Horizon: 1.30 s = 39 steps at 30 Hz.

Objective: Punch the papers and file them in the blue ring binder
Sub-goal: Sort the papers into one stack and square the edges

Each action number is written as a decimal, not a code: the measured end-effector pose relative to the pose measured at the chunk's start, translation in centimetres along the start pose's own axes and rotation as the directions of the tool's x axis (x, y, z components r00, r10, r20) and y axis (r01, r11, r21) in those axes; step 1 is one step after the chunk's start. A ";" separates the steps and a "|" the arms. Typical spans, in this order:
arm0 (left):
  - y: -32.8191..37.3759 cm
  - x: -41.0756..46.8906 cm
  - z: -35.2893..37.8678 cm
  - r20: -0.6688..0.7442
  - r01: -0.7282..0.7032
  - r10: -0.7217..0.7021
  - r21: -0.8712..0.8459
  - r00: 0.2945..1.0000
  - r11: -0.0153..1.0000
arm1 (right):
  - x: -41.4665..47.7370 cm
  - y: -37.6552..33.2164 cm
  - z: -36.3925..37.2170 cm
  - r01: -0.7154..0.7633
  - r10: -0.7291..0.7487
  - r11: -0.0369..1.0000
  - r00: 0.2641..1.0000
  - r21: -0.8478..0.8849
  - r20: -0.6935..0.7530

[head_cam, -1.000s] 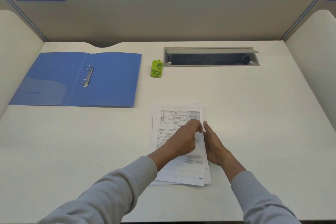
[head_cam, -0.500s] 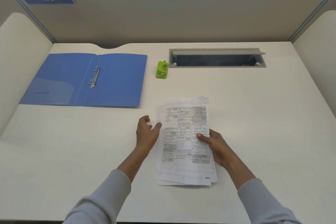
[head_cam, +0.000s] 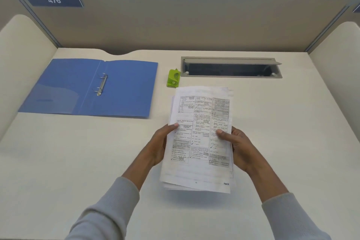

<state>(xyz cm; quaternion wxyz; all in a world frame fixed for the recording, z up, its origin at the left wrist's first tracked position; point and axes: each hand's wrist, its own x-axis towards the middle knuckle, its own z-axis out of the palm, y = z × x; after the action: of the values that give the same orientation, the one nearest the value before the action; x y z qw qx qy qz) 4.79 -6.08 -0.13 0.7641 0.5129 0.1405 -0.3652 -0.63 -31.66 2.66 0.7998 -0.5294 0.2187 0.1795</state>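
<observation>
Office worker in grey sleeves [head_cam: 109,210] holds a stack of printed papers [head_cam: 200,138] at the centre of the frame, one of the hands on each long edge. The left hand [head_cam: 159,146] clasps the left edge with its thumb across the top sheet; the right hand [head_cam: 237,148] clasps the right edge the same way, the two hands apart with the stack between them. The sheets sit unevenly, edges fanned at top and bottom; whether the stack rests on the cream tabletop [head_cam: 292,122] cannot be told. At centre left the blue ring binder [head_cam: 124,87] lies open and flat, metal rings [head_cam: 101,86] by its spine. A green hole punch [head_cam: 173,78] stands between binder and grey cable hatch [head_cam: 229,68], just above the papers' top left corner. A plate reading 476 [head_cam: 54,0] hangs on the partition [head_cam: 175,21], upper left
</observation>
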 end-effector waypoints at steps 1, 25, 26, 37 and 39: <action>0.2 0.1 0.0 -0.029 -0.043 0.044 0.014 0.999 0.999 | 0.0 0.0 0.0 0.005 -0.005 1.000 1.000 -0.005 -0.015; 2.8 -2.4 1.6 -0.145 -0.547 0.614 0.331 0.776 0.769 | 0.1 -0.2 3.6 0.402 -0.538 0.807 0.803 -0.433 -0.258; 2.9 -2.4 1.7 -0.147 -0.551 0.616 0.323 0.774 0.769 | 0.2 -0.2 3.6 0.408 -0.544 0.803 0.799 -0.435 -0.257; 2.7 -1.1 2.9 -0.213 -0.497 0.587 0.357 0.781 0.791 | 1.5 0.6 3.3 0.415 -0.544 0.812 0.792 -0.410 -0.276; 2.8 -1.2 3.0 -0.191 -0.482 0.561 0.340 0.805 0.807 | 1.6 0.8 3.2 0.411 -0.538 0.817 0.796 -0.405 -0.277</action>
<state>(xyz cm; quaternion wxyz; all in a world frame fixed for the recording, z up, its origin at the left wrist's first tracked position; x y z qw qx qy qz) 5.43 -7.71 3.77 0.7283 0.6791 0.0481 -0.0774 0.84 -28.27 2.27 0.6628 -0.7159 0.1945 -0.1019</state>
